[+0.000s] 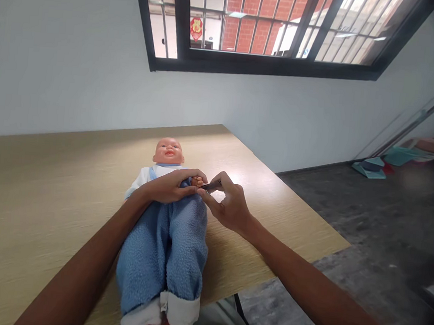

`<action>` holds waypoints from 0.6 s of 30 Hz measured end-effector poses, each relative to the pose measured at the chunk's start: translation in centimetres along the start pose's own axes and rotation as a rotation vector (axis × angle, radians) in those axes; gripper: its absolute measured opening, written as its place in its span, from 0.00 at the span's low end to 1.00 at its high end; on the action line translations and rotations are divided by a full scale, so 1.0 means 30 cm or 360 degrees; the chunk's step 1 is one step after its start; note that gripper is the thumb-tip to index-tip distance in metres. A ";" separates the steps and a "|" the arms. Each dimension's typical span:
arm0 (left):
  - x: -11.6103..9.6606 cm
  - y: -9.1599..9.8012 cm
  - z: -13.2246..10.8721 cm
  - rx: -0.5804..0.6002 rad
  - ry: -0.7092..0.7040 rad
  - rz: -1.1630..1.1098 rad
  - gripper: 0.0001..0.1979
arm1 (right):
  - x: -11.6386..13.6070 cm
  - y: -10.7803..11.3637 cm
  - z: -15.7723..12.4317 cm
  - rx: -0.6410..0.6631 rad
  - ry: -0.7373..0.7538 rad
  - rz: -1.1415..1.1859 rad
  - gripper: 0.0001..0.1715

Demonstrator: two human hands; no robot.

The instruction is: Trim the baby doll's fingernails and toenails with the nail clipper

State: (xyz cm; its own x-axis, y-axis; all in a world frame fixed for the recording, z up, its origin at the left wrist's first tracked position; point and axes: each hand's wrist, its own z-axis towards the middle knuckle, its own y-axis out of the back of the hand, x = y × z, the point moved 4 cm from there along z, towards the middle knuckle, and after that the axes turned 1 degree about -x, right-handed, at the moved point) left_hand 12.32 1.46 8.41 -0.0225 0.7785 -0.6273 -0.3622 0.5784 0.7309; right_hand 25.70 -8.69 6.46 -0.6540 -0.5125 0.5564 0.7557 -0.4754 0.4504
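Pinching a small dark tool (212, 185) at the small hand (198, 181) of the doll (178, 224), the right hand (232, 206) could slip and scrape it if the left hand (173, 185), across the doll and gripping that small hand, loosens; doll lies face-up on the table (268, 221).

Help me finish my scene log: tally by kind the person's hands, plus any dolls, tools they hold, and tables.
Person's hands: 2
Doll: 1
Small dark tool: 1
Table: 1
Total: 5
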 end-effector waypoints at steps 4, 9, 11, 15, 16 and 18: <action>-0.001 -0.002 0.002 0.0015 -0.0009 -0.0016 0.13 | 0.028 -0.005 0.016 0.0074 -0.0003 -0.0077 0.12; 0.003 -0.003 0.003 0.0032 -0.0013 -0.0013 0.10 | 0.053 -0.003 0.055 0.0163 0.0051 -0.0176 0.12; 0.005 -0.003 0.003 0.0034 -0.0007 -0.0007 0.10 | 0.052 -0.002 0.067 0.0179 0.0102 -0.0199 0.12; 0.010 -0.003 0.005 0.0044 -0.0004 -0.0018 0.10 | 0.025 0.001 0.055 0.0055 0.0200 -0.0200 0.12; 0.011 -0.003 0.006 0.0046 -0.0007 -0.0027 0.11 | 0.017 0.002 0.044 -0.0012 0.0227 -0.0211 0.12; 0.013 -0.002 0.006 0.0047 -0.0015 -0.0049 0.11 | 0.008 0.001 0.020 -0.0126 0.0305 -0.0269 0.13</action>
State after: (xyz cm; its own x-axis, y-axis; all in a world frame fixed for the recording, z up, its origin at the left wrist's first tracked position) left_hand 12.50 1.76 8.17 -0.0027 0.7624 -0.6472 -0.3351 0.6091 0.7189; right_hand 25.57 -8.39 7.03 -0.7710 -0.5436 0.3319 0.6350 -0.6164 0.4656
